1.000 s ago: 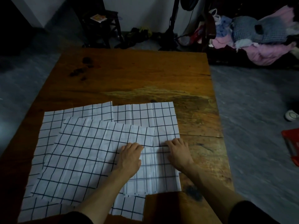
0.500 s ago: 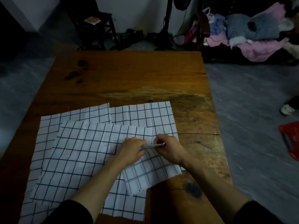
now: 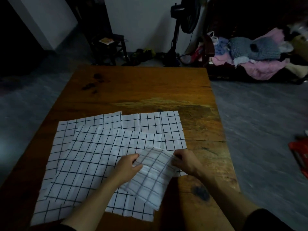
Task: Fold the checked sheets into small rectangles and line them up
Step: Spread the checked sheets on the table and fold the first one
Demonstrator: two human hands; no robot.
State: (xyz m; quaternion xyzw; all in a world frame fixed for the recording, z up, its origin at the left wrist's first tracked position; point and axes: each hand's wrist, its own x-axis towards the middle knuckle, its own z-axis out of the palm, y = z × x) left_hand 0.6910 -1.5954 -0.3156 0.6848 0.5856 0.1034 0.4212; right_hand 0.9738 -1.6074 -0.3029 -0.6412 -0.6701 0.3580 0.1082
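A person's two bare forearms reach forward over a worn wooden table (image 3: 150, 90), dark sleeves at the bottom of the view. The left hand (image 3: 127, 167) curls its fingers and thumb around the left edge of a small folded checked sheet (image 3: 150, 179), while the right hand (image 3: 186, 160) pinches its upper right corner, fingers bent inward. The folded sheet is lifted and tilted between the hands, its lower end hanging toward the near table edge. Beneath it lie flat checked sheets (image 3: 93, 157), white with a dark grid, overlapping across the left and near part of the table. No writing or labels can be read anywhere. Beyond the table stand a dark chair (image 3: 108, 47), a standing fan (image 3: 183, 19), and a pile of clothes (image 3: 250, 55) at the far right.
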